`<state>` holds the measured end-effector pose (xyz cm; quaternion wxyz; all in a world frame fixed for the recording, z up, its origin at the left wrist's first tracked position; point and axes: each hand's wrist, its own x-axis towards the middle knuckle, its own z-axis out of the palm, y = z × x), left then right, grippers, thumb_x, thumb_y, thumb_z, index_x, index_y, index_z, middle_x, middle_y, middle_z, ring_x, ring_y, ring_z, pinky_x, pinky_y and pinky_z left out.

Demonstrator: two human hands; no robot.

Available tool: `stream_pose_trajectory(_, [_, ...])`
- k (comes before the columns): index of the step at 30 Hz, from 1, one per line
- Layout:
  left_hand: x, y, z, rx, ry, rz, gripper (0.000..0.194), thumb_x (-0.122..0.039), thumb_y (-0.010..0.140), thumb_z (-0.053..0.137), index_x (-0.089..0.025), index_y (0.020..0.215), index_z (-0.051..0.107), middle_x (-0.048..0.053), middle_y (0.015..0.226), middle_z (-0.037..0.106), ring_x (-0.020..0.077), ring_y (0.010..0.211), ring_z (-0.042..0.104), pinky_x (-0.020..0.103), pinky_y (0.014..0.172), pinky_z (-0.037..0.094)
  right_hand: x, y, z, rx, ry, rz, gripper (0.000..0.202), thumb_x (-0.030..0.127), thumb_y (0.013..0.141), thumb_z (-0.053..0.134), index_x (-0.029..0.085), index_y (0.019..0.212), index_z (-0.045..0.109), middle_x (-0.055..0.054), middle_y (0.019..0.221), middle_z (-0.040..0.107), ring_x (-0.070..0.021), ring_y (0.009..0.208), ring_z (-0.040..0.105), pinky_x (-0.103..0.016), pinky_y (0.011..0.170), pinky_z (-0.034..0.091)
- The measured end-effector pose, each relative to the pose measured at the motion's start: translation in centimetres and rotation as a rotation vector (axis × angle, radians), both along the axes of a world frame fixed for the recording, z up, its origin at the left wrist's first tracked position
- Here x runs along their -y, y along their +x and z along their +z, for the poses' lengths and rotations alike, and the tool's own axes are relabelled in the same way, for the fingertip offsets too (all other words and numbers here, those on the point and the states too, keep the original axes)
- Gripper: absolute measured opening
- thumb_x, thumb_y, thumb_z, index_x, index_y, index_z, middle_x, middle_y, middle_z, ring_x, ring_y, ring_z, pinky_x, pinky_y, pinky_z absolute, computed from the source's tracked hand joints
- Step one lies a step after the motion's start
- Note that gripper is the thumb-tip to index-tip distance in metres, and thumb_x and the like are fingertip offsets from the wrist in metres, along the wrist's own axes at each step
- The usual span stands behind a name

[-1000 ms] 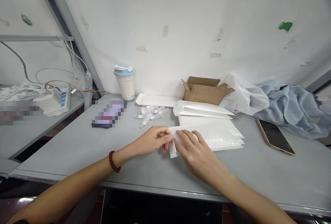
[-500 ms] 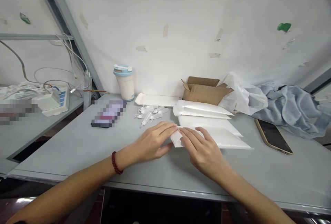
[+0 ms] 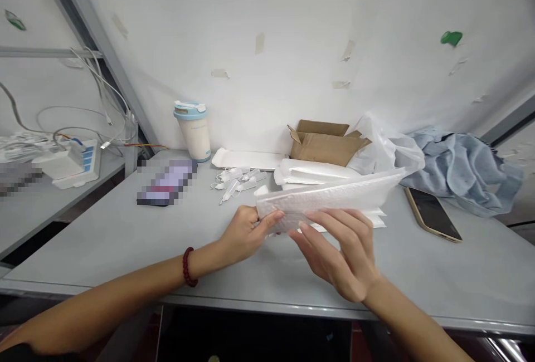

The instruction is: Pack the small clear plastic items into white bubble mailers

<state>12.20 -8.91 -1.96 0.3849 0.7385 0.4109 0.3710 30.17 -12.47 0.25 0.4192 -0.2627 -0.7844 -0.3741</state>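
A white bubble mailer (image 3: 334, 195) is lifted off the grey table (image 3: 125, 239), tilted with its far end higher. My left hand (image 3: 246, 231) pinches its near left corner. My right hand (image 3: 340, 250) sits under its near edge with fingers spread, touching the underside. Below and behind the mailer lies a stack of white mailers (image 3: 317, 171). A pile of small white cable parts (image 3: 236, 179) lies just left of that stack.
A blue-lidded cup (image 3: 193, 131), an open cardboard box (image 3: 324, 142), a white plastic bag (image 3: 376, 145) and a blue cloth (image 3: 457, 164) line the back wall. A phone (image 3: 432, 214) lies at right, a blurred dark item (image 3: 165, 184) at left. Cables and a power strip (image 3: 69, 159) are on the left bench.
The top mailer was flat on the stack under both hands; now it is raised off the stack, my left hand gripping its corner and my right hand turned palm up beneath it.
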Motion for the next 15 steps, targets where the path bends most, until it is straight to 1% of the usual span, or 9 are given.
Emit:
stream_pose_trajectory(2, [-0.7, 1.0, 0.5, 0.063, -0.119, -0.038, 0.047, -0.049, 0.086, 0.042, -0.016, 0.052, 0.039, -0.004, 0.048, 0.035, 0.0073, 0.047, 0.031, 0.021, 0.044, 0.025, -0.6, 0.1, 0.0, 0.061, -0.106, -0.006, 0.013, 0.020, 0.078, 0.065, 0.017, 0.088, 0.057, -0.005, 0.078, 0.067, -0.0172, 0.075, 0.059, -0.031, 0.069, 0.044])
stream_pose_trajectory(4, [-1.7, 2.2, 0.9, 0.127, -0.207, -0.053, 0.050, -0.054, 0.084, 0.045, -0.016, 0.051, 0.036, -0.005, 0.048, 0.034, 0.0063, 0.046, 0.030, 0.021, 0.043, 0.023, -1.5, 0.3, -0.1, 0.121, -0.220, -0.061, 0.006, 0.021, 0.083, 0.060, 0.016, 0.082, 0.057, -0.003, 0.069, 0.064, -0.0149, 0.064, 0.055, -0.029, 0.062, 0.040])
stream_pose_trajectory(7, [-3.1, 3.9, 1.1, 0.188, -0.395, -0.080, 0.052, -0.059, 0.083, 0.042, -0.016, 0.053, 0.042, -0.003, 0.047, 0.045, 0.0065, 0.042, 0.036, 0.021, 0.042, 0.027, -2.7, 1.2, -0.2, 0.166, -0.342, -0.140, 0.018, 0.025, 0.087, 0.053, 0.017, 0.071, 0.055, -0.002, 0.062, 0.059, -0.0138, 0.059, 0.052, -0.027, 0.056, 0.034])
stream_pose_trajectory(10, [-3.9, 4.9, 0.7, 0.173, -0.596, -0.158, 0.058, -0.062, 0.085, 0.033, -0.014, 0.058, 0.052, 0.003, 0.049, 0.058, 0.0063, 0.034, 0.035, 0.022, 0.038, 0.026, -3.1, 2.2, 0.1, 0.177, -0.460, -0.199, 0.020, 0.027, 0.088, 0.050, 0.017, 0.071, 0.055, -0.001, 0.062, 0.058, -0.0134, 0.058, 0.052, -0.026, 0.054, 0.032])
stream_pose_trajectory(12, [-3.9, 5.2, 0.4, 0.158, -0.652, -0.162, 0.060, -0.063, 0.085, 0.030, -0.013, 0.060, 0.053, 0.005, 0.049, 0.061, 0.0051, 0.029, 0.029, 0.022, 0.036, 0.025, -3.0, 2.7, 0.4, 0.188, -0.544, -0.235, 0.019, 0.030, 0.088, 0.050, 0.017, 0.075, 0.055, -0.001, 0.064, 0.059, -0.0135, 0.058, 0.053, -0.026, 0.053, 0.030])
stream_pose_trajectory(15, [-3.7, 5.4, 0.2, 0.152, -0.675, -0.149, 0.060, -0.062, 0.086, 0.029, -0.013, 0.062, 0.053, 0.007, 0.051, 0.064, 0.0041, 0.028, 0.024, 0.022, 0.035, 0.026, -2.7, 3.2, 0.7, 0.199, -0.660, -0.286, 0.017, 0.033, 0.085, 0.053, 0.018, 0.077, 0.056, 0.001, 0.065, 0.060, -0.0129, 0.055, 0.053, -0.025, 0.050, 0.027])
